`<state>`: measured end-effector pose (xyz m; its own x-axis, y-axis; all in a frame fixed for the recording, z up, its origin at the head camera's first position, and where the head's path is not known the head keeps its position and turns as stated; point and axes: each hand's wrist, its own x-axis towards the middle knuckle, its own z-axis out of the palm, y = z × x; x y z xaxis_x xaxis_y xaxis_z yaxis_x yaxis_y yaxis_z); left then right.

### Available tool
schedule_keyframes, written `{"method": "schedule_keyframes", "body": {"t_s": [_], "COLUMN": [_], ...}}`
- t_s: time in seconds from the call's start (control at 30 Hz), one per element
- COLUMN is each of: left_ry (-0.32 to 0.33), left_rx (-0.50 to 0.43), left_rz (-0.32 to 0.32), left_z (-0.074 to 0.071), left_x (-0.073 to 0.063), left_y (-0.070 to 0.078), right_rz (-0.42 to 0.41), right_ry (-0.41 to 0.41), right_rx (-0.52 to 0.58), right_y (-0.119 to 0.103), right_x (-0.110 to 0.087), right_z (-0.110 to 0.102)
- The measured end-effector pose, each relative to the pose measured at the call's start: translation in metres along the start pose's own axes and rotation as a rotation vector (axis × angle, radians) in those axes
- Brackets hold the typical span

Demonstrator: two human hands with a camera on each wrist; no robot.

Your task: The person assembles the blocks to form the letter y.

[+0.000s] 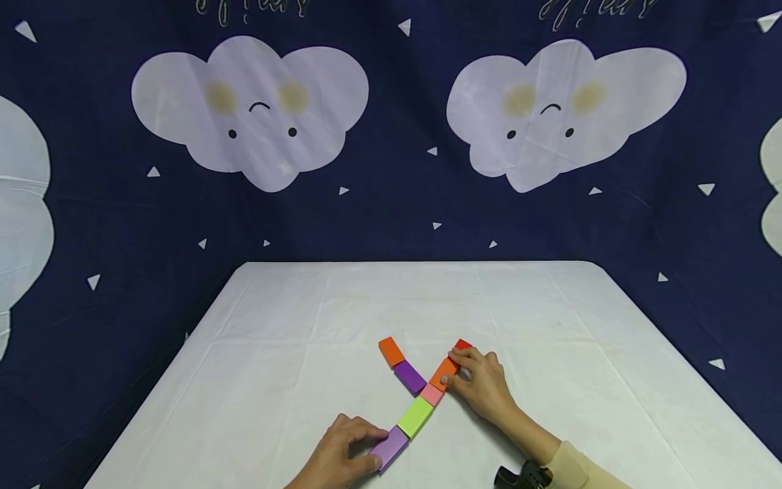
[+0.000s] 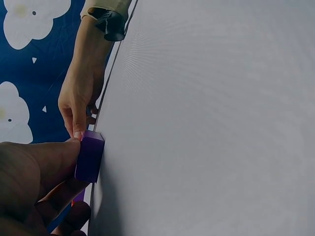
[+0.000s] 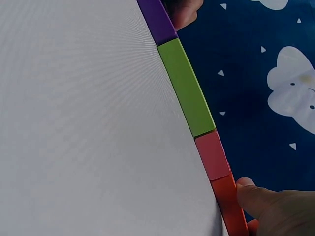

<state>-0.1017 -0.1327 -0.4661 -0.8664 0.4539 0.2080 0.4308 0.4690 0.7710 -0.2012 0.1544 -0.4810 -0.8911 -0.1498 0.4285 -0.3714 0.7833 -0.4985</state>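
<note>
Blocks laid end to end form a diagonal line on the white table. At its near end my left hand (image 1: 345, 448) grips a light purple block (image 1: 389, 448) between thumb and fingers. Beyond it follow a green block (image 1: 415, 417), a short pink block (image 1: 432, 394), an orange block (image 1: 442, 375) and a red block (image 1: 464, 344). My right hand (image 1: 485, 386) pinches the orange block, thumb on its near side and a fingertip where it meets the red one. The orange block (image 3: 229, 204) also shows against the thumb in the right wrist view.
A dark purple block (image 1: 410, 377) branches off toward the far left near the pink block, with another orange block (image 1: 391, 352) at its end. The white table (image 1: 275, 326) backs onto a dark blue cloth (image 1: 391, 224) with clouds. A black band (image 1: 524, 475) circles the right wrist.
</note>
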Motion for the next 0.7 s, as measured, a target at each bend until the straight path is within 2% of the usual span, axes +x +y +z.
{"method": "schedule_keyframes", "body": {"t_s": [0.27,0.5,0.7], "left_ry": [-0.007,0.016,-0.003], "left_rx": [-0.006,0.013,-0.005], "left_rz": [-0.012,0.024,-0.017], "left_z": [-0.0006,0.0008,-0.0003], "left_x": [0.0008,0.0001,0.0003], "left_y": [0.0014,0.0012,0.0021], "right_rz": [0.005,0.011,0.01], "right_ry": [-0.002,-0.006,-0.007], "right_rx": [-0.002,0.001,0.005], "right_y": [0.0,-0.0003,-0.0006], "right_x": [0.0003,0.0007,0.0002], "right_z": [-0.0005,-0.001,-0.0007]}}
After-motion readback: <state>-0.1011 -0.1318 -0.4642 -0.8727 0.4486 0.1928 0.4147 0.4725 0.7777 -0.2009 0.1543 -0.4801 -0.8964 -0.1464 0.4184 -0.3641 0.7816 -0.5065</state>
